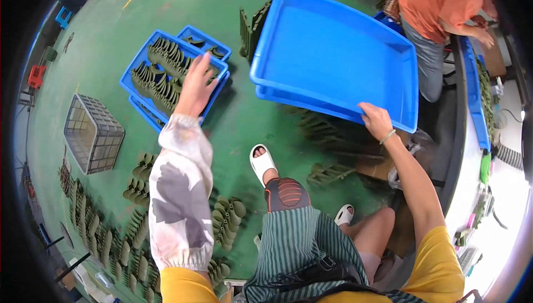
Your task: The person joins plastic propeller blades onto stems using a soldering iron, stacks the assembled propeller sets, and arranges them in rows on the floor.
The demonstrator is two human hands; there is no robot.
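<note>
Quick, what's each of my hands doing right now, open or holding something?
Left hand: open, seen against the smaller blue tray; contact can't be told.
Right hand: closed, holding the large blue tray by its rim.

Left fingers (200, 68) spread, right fingers (368, 109) curled

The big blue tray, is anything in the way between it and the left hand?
Nothing visible blocks the gap between the left hand and the big blue tray; the right hand holds its near rim.
</note>
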